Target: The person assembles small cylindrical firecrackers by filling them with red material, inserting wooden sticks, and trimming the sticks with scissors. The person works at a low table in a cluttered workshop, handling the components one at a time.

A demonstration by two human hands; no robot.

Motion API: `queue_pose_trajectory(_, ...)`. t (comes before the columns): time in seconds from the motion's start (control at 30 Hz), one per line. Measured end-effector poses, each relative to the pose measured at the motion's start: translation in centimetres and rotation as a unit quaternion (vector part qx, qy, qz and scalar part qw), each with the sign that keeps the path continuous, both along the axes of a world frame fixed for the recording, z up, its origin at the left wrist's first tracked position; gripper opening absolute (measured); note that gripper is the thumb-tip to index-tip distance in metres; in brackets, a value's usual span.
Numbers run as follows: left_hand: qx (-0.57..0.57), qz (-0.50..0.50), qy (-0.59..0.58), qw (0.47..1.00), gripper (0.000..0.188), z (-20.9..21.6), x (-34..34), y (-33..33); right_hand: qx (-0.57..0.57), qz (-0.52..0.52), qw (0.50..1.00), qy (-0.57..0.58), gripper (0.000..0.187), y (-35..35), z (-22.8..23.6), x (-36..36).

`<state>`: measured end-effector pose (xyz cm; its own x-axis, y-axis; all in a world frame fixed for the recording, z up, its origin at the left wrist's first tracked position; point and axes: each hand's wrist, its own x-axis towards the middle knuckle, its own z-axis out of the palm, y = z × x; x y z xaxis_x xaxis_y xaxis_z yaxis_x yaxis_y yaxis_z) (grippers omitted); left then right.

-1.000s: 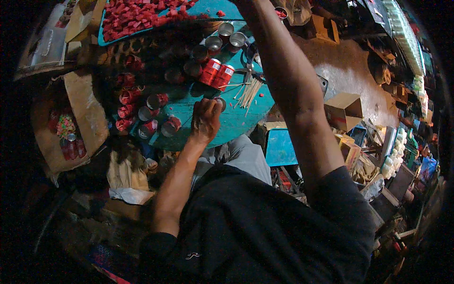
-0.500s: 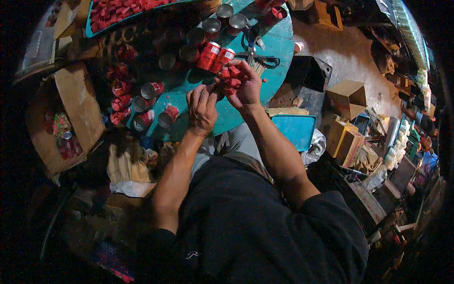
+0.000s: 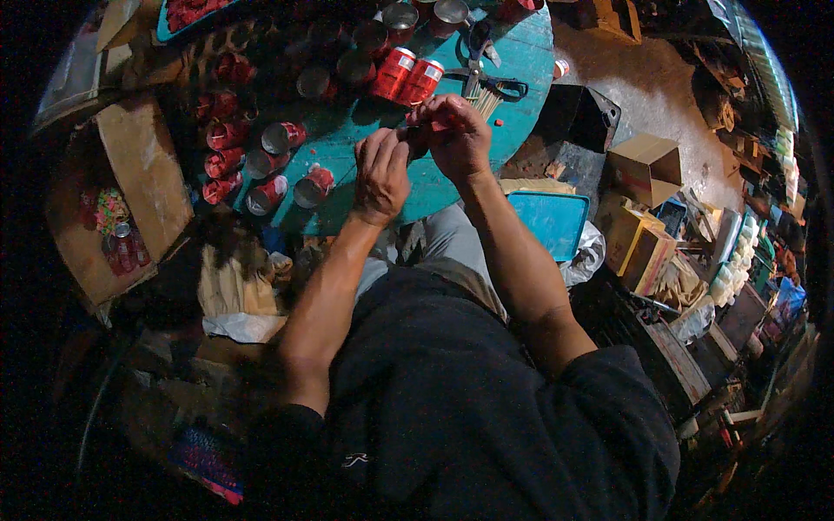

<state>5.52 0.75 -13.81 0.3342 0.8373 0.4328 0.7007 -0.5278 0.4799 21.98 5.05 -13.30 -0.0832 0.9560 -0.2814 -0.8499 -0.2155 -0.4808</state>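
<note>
Over the near edge of a round turquoise table (image 3: 526, 113), my two hands meet. In my right hand (image 3: 460, 139), curled fingers hold small red pieces (image 3: 445, 122), now mostly covered by the fingers. Close against it, my left hand (image 3: 382, 178) is closed, its fingertips pinched on something dark that I cannot make out. Just beyond the hands, two red cans (image 3: 393, 74) stand side by side. Black-handled scissors (image 3: 475, 65) lie right of the cans, beside a bundle of thin wooden sticks (image 3: 485, 101).
Several opened red cans (image 3: 314, 185) lie or stand across the table's left side. A turquoise-rimmed tray (image 3: 163, 30) of red pieces is at the far left. Cardboard boxes (image 3: 645, 165) and a blue tray (image 3: 549, 221) sit to my right; an open carton (image 3: 143, 165) is at my left.
The view has shifted, so the table sits higher in the picture. My right fingers have closed further over the red pieces, which showed openly before. My left hand stays beside the right.
</note>
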Motion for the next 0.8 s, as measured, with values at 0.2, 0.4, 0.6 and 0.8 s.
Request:
queue_pose_trajectory(0.2, 0.007, -0.008, -0.015, 1.0, 0.023, 0.1, 0.0, 0.1, 0.013, -0.02, 0.999, -0.032, 0.031, -0.6, 0.0, 0.0)
queue_pose_trajectory(0.4, 0.011, -0.002, 0.011, 1.0, 0.014, 0.1, 0.0, 0.2, 0.019, -0.001, 0.997, -0.072, 0.026, -1.1, 0.8, 0.1)
queue_pose_trajectory(0.6, 0.0, 0.0, -0.03, 1.0, 0.02, 0.1, 0.2, 0.1, 0.024, -0.042, 0.999, -0.017, 0.02, -1.1, 0.4, 0.4)
queue_pose_trajectory(0.8, 0.006, -0.002, -0.016, 1.0, 0.022, 0.4, 0.0, 0.0, 0.001, -0.044, 0.998, -0.047, 0.013, -1.6, 0.9, -0.3)
